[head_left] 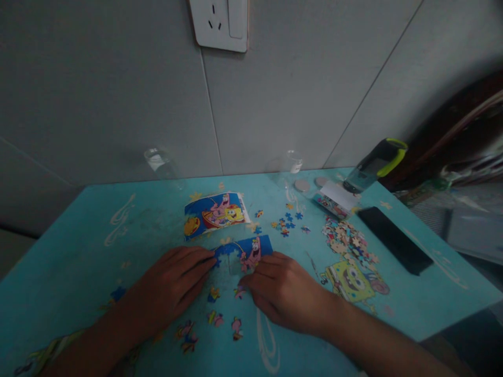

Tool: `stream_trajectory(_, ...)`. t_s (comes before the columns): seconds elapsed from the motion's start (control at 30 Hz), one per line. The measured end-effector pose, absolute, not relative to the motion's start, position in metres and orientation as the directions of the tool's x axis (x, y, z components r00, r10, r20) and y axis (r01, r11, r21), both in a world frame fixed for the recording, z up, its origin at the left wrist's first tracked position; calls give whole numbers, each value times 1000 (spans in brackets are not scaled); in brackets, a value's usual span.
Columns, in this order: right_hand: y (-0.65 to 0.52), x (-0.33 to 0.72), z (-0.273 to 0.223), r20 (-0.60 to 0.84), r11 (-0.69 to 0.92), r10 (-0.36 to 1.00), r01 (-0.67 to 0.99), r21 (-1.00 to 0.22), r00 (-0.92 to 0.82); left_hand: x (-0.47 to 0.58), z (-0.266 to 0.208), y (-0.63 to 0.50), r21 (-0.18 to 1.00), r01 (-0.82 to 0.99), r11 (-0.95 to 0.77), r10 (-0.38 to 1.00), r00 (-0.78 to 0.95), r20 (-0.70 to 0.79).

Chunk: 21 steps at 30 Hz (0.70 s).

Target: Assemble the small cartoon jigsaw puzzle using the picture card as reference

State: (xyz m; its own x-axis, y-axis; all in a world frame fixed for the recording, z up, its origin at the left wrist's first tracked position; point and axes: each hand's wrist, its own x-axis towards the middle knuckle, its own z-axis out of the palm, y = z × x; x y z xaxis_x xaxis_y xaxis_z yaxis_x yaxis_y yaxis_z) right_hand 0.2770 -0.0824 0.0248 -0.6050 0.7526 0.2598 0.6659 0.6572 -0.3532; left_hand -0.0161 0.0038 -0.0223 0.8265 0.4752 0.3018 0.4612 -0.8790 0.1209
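A partly joined jigsaw puzzle (262,245), blue with a pink cartoon figure, lies between my hands, with a gap along its lower left. My left hand (178,280) rests at its left end, fingers stretched out and their tips on the blue edge. At the right end my right hand (281,288) is bent over the puzzle's lower corner. Its fingertips close on a small pink puzzle piece (239,292) just below the joined part; the thumb is mostly hidden. Nearer to me lie several loose pieces (215,318). Behind the puzzle is a picture card (216,213) of the cartoon scene.
Loose blue pieces (286,225) lie right of the card, and a larger pile (349,241) farther right. Beyond are a dark case (395,240), a bottle (373,165), round lids (302,185), a small packet (334,201) and clear containers (162,163) by the wall.
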Motion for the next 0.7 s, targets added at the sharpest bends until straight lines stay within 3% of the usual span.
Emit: stream_trajectory(0.7, -84, 277, 25, 233, 667, 742, 656, -354, -628, -14, -22, 5, 137, 454, -881, 473, 824, 312)
